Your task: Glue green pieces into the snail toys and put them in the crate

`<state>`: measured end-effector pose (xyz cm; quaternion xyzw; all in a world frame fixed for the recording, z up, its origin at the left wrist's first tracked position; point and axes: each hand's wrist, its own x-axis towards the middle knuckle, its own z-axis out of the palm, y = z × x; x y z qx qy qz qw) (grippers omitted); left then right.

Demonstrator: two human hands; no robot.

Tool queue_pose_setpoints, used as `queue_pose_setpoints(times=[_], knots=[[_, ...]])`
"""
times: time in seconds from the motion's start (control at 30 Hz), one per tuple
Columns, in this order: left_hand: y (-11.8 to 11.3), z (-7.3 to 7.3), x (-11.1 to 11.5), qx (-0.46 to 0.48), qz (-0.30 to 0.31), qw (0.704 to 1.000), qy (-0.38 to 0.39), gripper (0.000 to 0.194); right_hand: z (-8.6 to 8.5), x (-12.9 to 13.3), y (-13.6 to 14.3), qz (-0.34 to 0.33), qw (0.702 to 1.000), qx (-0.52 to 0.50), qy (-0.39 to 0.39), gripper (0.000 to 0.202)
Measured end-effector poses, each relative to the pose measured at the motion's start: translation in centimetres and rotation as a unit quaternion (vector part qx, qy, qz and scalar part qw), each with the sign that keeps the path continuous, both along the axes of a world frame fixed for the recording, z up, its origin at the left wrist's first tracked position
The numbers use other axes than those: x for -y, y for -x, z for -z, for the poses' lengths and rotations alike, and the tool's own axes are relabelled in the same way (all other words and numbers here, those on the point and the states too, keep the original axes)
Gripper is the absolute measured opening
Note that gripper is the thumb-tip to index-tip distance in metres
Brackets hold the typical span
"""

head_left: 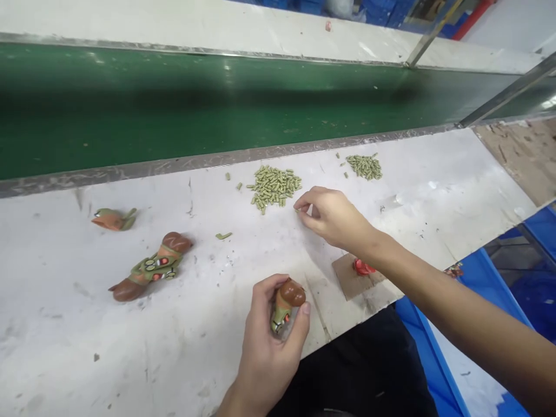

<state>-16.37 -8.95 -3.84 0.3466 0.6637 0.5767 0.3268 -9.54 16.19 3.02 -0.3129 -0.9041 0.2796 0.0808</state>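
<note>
My left hand (273,341) is wrapped round a small painted figure (283,304) with a glossy brown top and an orange and green body, just above the bench's front edge. Thumb and forefinger of my right hand (332,217) are pinched together, with a tiny green peg (297,210) barely showing at their tips. Just left of those fingertips lies a pile of green pegs (275,185). Similar brown and green figures (152,267) rest on the left of the bench. Behind them is a green and orange painted piece (114,219).
A smaller peg pile (366,167) lies farther right. Red material (363,267) sits on a cardboard square (345,278), partly under my right forearm. One thin green piece (224,236) lies mid-bench. Beyond the white bench (208,347) runs a green conveyor belt (174,127), with metal posts at right.
</note>
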Motion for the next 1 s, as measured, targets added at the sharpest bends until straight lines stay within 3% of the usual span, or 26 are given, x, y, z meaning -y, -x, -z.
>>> queue_pose_setpoints(times=[0.1,0.2,0.37,0.5,0.7,0.9,1.0], knots=[[0.4,-0.2,0.4,0.022,-0.022,0.999,0.014,0.032,-2.4,2.7,-3.2,0.003,0.992,-0.093,0.081,0.013],[0.7,-0.5,0.5,0.061,-0.039,0.997,-0.027,0.025,-3.6,6.3,-6.3,0.01,0.969,-0.178,0.174,0.01],[1.2,-1.0,-0.3,0.063,0.079,0.988,-0.12,0.025,-2.0,11.1,-8.3,0.025,0.932,-0.231,0.277,0.022],[1.3,-2.0,-1.0,0.055,0.143,0.984,-0.09,0.018,-0.5,12.0,-9.2,0.024,0.922,-0.249,0.296,0.026],[0.3,-3.5,-1.9,0.097,0.199,0.975,-0.035,0.014,-0.4,12.7,-11.6,0.076,0.915,-0.257,0.301,0.029],[-2.8,-3.6,-3.2,0.15,0.186,0.97,-0.04,0.014,0.2,14.1,-13.5,0.205,0.817,-0.377,0.384,0.024],[-4.8,-3.6,-3.9,0.153,0.175,0.972,-0.044,0.014,0.3,14.1,-15.1,0.226,0.807,-0.381,0.39,0.024]])
